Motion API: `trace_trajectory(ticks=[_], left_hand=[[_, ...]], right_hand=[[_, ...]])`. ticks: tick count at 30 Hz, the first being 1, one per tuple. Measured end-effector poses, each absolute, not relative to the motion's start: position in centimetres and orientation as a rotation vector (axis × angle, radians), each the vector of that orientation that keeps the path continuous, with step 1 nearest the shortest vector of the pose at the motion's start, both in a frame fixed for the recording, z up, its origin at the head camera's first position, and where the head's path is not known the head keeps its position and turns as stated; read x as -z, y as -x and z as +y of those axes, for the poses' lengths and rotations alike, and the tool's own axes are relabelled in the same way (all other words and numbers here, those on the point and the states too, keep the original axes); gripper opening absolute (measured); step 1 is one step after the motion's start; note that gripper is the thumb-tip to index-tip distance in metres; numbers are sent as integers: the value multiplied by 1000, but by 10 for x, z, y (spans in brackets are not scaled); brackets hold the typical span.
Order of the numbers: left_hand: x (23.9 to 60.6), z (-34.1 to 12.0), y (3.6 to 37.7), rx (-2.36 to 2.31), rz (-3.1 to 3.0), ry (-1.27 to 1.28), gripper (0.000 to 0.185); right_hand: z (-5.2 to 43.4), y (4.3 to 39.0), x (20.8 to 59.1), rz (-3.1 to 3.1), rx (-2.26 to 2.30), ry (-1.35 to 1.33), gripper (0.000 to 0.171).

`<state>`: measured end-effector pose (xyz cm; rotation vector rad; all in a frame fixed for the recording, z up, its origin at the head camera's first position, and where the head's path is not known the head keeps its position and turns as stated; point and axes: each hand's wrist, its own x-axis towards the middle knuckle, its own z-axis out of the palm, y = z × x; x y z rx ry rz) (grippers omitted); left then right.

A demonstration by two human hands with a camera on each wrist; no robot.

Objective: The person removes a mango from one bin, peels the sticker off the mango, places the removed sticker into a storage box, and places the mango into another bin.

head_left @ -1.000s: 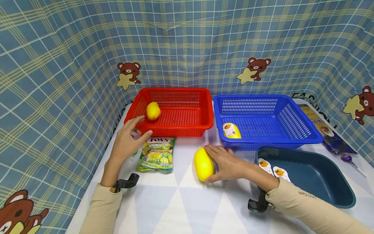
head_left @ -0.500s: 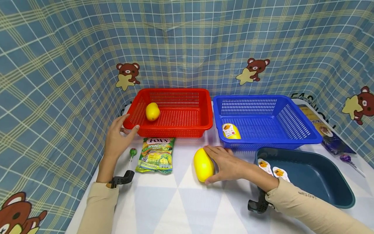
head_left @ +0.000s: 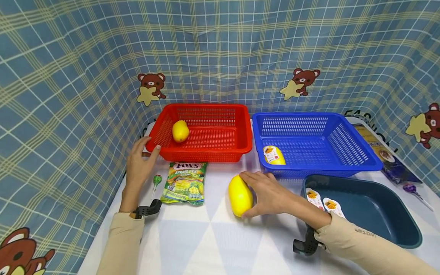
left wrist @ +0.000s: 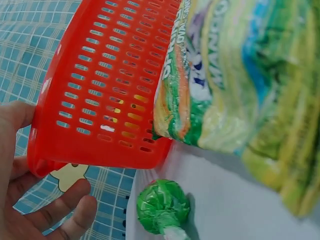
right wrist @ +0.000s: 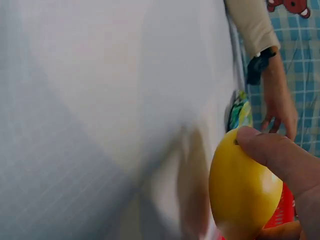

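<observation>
The green and yellow candy bag on the surface reads "FOX'S" in a white banner, with "SPRING TEA" beneath it. Small print lower on the bag and on the fruit stickers is too small to read.

Blue basket sits at 2 o'clock, one labelled yellow fruit in its near-left corner. Dark teal tub at 4 o'clock, just in front of it, two labelled items at its left end. Purple lollipop and dark packet at 3 o'clock.
</observation>
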<state>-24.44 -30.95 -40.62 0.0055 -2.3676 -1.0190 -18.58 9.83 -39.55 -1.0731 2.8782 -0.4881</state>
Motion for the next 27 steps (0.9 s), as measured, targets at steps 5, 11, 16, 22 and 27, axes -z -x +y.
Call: trace_trajectory(ticks=[5,11,16,22,27], left_hand=[[408,-313,244,1036,-2326,9,53],[412,-312,246,1050,-2307,19,52],[416,-310,247,1050,-2292,20,52],[416,-311,248,1073,-2239,77,51],[419,-312,248,1068,-2239,77,51]], right_hand=[[93,183,374,2857,615,1135,115],[91,194,335,2816,779,1181,108],[85,215,305,2821,779,1216,107],[69,251,280,2863,696,1236,105],[50,281,266,2881,653,1229,105]])
